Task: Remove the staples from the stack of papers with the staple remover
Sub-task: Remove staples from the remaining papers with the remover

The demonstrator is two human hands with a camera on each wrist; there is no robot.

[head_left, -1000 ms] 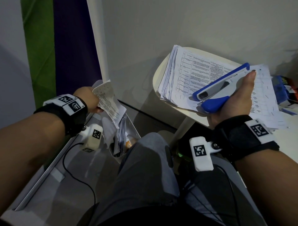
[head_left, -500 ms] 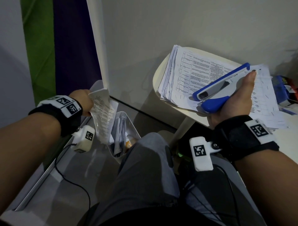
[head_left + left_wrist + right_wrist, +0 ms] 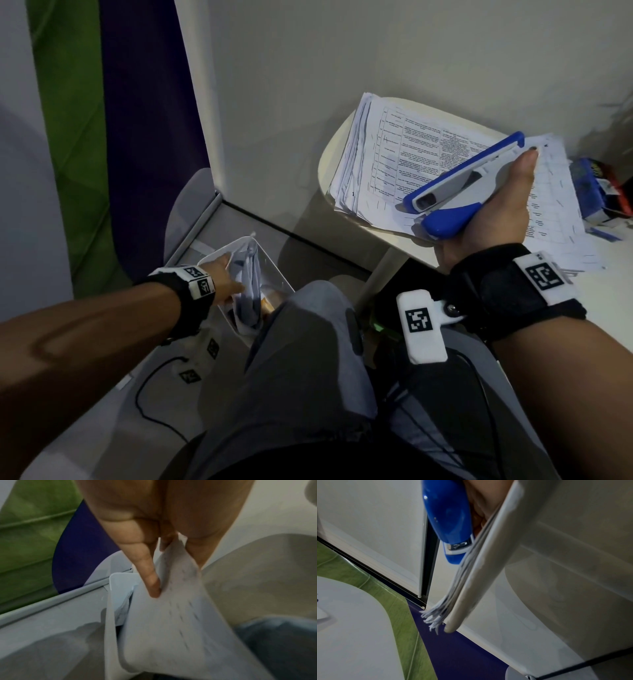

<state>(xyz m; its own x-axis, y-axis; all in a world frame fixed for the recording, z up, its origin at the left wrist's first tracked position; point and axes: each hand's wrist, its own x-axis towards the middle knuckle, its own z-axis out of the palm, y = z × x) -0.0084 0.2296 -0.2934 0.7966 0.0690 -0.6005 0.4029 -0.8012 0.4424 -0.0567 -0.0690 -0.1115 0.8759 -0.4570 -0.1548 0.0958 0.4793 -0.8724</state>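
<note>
The stack of papers lies on the round table at far right, directly under the right hand, which grips the blue staple remover, long axis running near-left to far-right. The left hand is low at left, well apart from the stack, pinching a sheet into the white bin. The right hand is nearer; judged next, the left must return to steady the stack.

The head view looks steeply down over both forearms. The left wrist view sits close behind the left hand, the right wrist view low beside the table edge.
</note>
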